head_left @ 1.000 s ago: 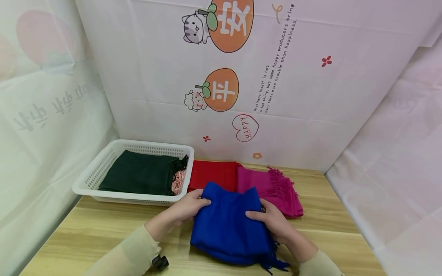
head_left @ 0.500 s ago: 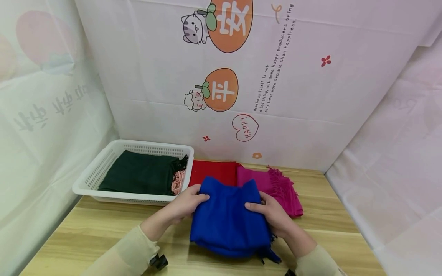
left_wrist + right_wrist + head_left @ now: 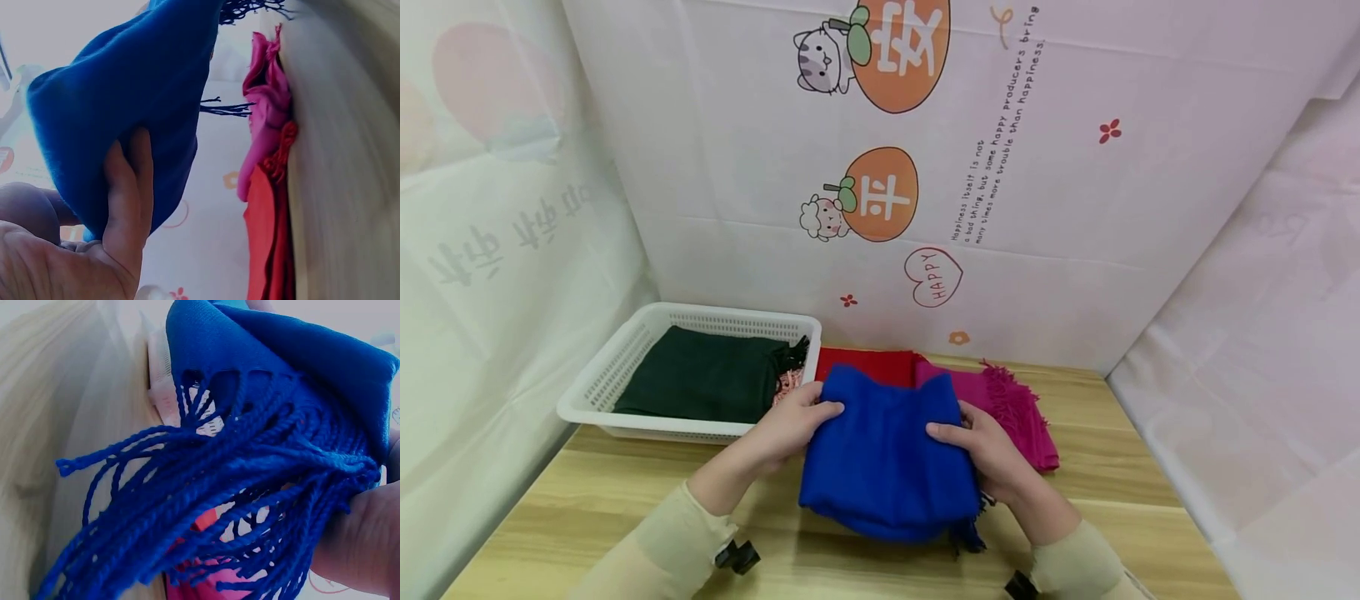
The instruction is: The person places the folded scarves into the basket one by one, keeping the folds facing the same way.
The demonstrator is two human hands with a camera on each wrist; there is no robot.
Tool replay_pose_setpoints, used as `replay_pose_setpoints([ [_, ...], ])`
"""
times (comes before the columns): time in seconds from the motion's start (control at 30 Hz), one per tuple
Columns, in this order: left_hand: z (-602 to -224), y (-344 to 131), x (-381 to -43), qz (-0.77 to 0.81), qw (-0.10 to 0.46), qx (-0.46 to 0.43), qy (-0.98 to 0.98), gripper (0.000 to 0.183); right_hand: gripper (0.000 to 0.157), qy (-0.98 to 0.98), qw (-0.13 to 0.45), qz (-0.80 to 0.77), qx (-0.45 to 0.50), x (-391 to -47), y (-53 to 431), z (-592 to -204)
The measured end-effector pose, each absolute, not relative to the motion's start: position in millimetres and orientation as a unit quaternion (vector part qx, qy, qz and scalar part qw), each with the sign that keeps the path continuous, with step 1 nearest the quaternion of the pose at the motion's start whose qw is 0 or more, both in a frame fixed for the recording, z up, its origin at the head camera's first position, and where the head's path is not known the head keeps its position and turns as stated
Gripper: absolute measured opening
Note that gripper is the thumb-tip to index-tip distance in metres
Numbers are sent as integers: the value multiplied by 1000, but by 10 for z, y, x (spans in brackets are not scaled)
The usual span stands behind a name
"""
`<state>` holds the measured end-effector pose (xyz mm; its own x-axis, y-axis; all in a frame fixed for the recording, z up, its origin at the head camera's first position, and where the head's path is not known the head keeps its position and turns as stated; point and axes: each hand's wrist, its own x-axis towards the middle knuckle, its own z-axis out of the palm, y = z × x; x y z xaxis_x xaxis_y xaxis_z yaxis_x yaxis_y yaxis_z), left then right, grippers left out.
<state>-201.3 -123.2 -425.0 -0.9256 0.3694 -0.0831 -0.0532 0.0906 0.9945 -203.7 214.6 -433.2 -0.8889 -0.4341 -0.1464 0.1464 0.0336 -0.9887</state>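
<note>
Between both hands hangs a folded blue scarf (image 3: 891,467), lifted above the table, its dark blue fringe (image 3: 206,469) dangling at the right side. At its upper left edge the left hand (image 3: 786,425) pinches the cloth, thumb on the near face; in the left wrist view two fingers (image 3: 128,194) lie against the far face. The right hand (image 3: 992,450) grips the upper right edge, thumb in front, its other fingers hidden behind the cloth. Behind the blue scarf lie a folded red scarf (image 3: 868,367) and a magenta scarf (image 3: 1015,408) with fringe.
A white plastic basket (image 3: 692,428) stands at the back left, holding a folded dark green scarf (image 3: 700,375) and a pink stringy bundle (image 3: 787,383). The wooden table (image 3: 587,500) runs up to a printed white curtain (image 3: 737,167) behind and on both sides.
Both hands have raised the blue scarf and carried it slightly away from the body and to the left. It now covers more of the red scarf. The basket has stayed put.
</note>
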Motion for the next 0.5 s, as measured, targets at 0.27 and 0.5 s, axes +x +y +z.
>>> replay_pose_setpoints([
  [0.27, -4145, -1396, -2082, 638, 119, 102, 754, 43, 74, 680, 205, -697, -100, -2087, 1992, -4243],
  [0.5, -4100, -1561, -2184, 659, 104, 86, 740, 37, 72, 674, 192, -708, -88, -2146, 1816, -4191],
])
